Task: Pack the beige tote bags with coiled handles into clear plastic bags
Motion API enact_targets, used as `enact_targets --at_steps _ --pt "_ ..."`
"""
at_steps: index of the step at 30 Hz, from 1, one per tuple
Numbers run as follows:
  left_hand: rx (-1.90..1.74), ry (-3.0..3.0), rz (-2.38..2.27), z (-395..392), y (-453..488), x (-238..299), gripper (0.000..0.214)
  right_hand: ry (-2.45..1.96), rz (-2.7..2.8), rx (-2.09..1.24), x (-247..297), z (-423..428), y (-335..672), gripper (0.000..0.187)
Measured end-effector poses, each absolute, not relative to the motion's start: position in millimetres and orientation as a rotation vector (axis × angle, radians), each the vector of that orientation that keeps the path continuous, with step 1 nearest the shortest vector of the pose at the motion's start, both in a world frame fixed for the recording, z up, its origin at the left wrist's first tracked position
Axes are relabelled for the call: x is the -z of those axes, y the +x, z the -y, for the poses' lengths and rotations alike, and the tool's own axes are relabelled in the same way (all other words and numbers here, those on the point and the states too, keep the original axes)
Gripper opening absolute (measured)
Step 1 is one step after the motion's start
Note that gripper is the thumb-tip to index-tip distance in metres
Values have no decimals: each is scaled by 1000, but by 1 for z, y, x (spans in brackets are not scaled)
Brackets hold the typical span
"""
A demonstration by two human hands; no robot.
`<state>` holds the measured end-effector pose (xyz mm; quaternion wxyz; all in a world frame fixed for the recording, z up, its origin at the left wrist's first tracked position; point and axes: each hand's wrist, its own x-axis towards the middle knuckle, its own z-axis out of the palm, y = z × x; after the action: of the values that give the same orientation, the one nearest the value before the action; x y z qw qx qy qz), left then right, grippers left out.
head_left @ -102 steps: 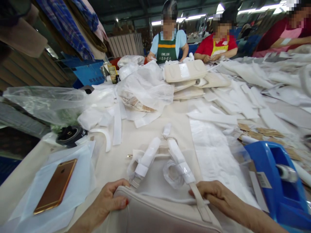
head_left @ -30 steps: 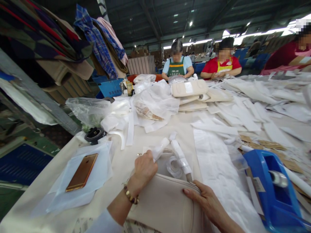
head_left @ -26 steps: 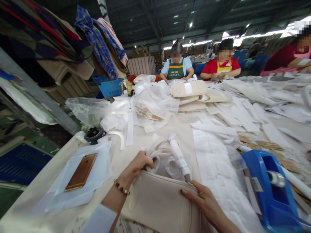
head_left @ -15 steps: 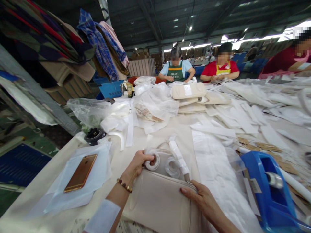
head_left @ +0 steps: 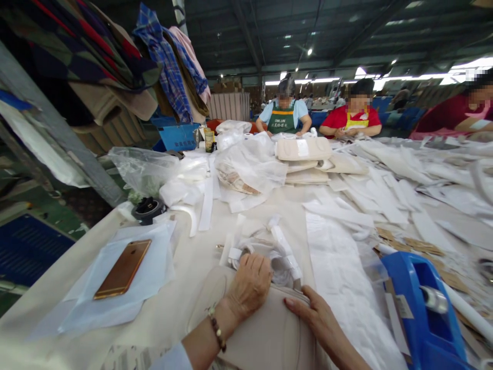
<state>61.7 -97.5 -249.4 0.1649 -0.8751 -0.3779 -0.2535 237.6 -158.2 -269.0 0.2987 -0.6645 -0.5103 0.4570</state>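
Note:
A beige handbag (head_left: pixel 265 329) lies on the table in front of me, its top edge facing away. My left hand (head_left: pixel 252 282) is closed over that edge, knuckles up; its fingertips are hidden beside the white-wrapped coils (head_left: pixel 283 270). What it grips cannot be made out. At the bag's upper right corner, my right hand (head_left: pixel 316 313) holds the edge, with the thumb on the front face. Just beyond that corner a strap wrapped in white (head_left: pixel 287 246) stretches away from the bag. A small metal clasp (head_left: pixel 219 247) shows left of the coils.
A phone (head_left: pixel 123 270) rests on pale sheets (head_left: pixel 154 257) at left, near a black tape roll (head_left: pixel 148 210). On the right stand a blue tape dispenser (head_left: pixel 423 308) and white padding (head_left: pixel 335 267). Stacked beige bags (head_left: pixel 302 149) lie farther back. Several people work across the table.
My left hand has turned over and moved right and down, from pinching the rolled coil to closing over the bag's top edge. My right hand keeps its place on the corner.

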Motion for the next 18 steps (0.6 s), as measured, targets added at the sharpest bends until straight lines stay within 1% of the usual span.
enact_targets --at_steps 2,4,6,8,10,14,15,18 --pt "709 -2489 1091 96 62 254 23 -1799 1332 -1222 268 159 237 43" --pt "698 -2492 1094 95 61 258 25 -1833 1283 -1205 263 159 234 53" --pt "702 -2487 1096 95 60 260 26 -1850 1250 -1091 254 154 230 64" --pt "724 -2476 1089 95 60 262 27 -1852 1231 -978 244 144 224 66" --pt "755 -2460 1076 95 60 263 28 -1841 1227 -920 238 131 220 60" --pt "825 -2415 1055 95 58 267 30 -1740 1230 -969 238 107 219 36" --pt "843 -2399 1054 94 57 268 31 -1704 1230 -1031 239 105 220 35" --pt "864 -2376 1068 93 56 273 34 -1619 1233 -1205 242 103 225 42"
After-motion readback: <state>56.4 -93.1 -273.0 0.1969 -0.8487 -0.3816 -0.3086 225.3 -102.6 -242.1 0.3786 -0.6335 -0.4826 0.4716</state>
